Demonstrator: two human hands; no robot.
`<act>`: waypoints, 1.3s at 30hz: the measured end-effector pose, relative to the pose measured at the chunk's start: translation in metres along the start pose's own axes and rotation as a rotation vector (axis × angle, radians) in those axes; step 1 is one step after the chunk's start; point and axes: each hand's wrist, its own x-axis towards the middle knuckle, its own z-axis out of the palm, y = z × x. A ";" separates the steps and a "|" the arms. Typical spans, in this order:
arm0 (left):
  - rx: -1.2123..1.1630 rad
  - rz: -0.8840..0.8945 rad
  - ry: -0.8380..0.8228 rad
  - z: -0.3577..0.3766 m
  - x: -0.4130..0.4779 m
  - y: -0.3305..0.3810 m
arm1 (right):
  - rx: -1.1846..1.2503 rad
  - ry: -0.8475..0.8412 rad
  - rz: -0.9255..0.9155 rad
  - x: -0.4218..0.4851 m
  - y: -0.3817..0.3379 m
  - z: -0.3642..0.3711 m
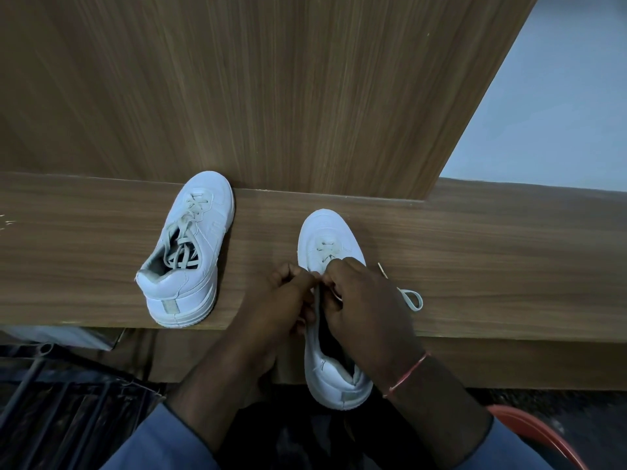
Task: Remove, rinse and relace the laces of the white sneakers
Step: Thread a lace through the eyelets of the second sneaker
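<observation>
Two white sneakers sit on a wooden ledge (492,266). The far shoe (196,245) stands toward the ledge's left. Its toe touches the upright panel (271,96) at the ledge's back, its heel is at the front edge, and it is fully laced.

The near shoe (327,232) lies at the ledge's middle, toe pointing to the back and heel hanging out past the front edge. Only its lowest eyelets by the toe carry lace.

Both hands work over its throat, fingertips almost touching. The left hand (285,300) has its fingers curled, thumb and forefinger pinched at the shoe's left eyelet edge, and the lower fingers lie against the shoe's side. The right hand (366,307) is curled over the opening, and a pale strand of lace (412,298) shows under its fingers, pinched there. The rest of that lace runs out from beneath the hand and ends in a loose loop on the ledge to the right of the shoe.

A red thread (407,373) circles the right wrist.
</observation>
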 end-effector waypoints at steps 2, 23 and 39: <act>-0.030 -0.094 -0.017 0.001 -0.001 0.001 | 0.002 -0.017 0.002 0.000 -0.001 0.001; 0.724 0.413 -0.072 -0.028 0.002 0.007 | 0.040 -0.141 0.015 0.002 -0.002 -0.004; 0.039 0.203 0.128 -0.023 0.007 0.012 | 0.093 -0.117 0.039 0.002 0.000 -0.003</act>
